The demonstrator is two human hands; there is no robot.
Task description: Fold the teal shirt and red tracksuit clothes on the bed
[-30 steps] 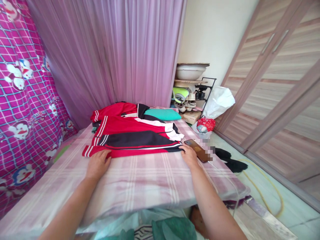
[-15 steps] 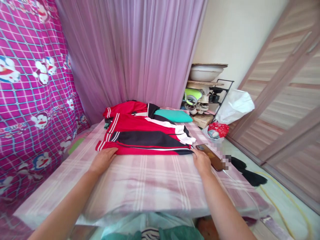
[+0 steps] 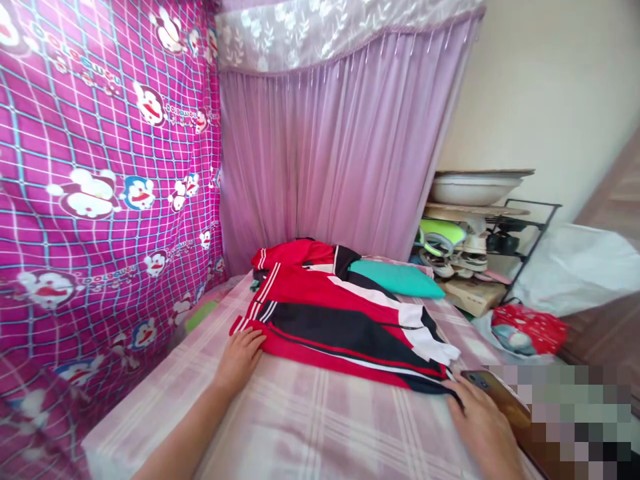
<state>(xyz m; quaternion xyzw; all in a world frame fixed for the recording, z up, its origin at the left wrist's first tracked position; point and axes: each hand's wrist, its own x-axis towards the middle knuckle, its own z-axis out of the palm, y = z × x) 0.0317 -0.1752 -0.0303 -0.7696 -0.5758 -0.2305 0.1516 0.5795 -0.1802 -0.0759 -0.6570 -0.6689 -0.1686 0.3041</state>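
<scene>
A red, black and white track jacket [image 3: 330,327] lies on the plaid-covered table, its white-striped hem and cuffs to the left and its white part to the right. My left hand [image 3: 240,357] rests on the striped red end at the near left corner, fingers stretched over the fabric. At the near right corner, my right hand [image 3: 483,417] has the dark edge of the jacket between thumb and fingers. Close beside that hand lies a phone [image 3: 500,397] in a brown case, partly hidden by the hand and a blurred patch.
Behind the jacket are another red garment [image 3: 300,253] and a teal folded cloth [image 3: 395,277]. A purple curtain [image 3: 325,160] hangs beyond the table. At right stand a shoe rack [image 3: 533,247], a white bag [image 3: 575,267] and a red bag [image 3: 533,327].
The view has turned left and upward, so the jacket appears lower and farther right. Both hands stay at the same corners of the jacket.
</scene>
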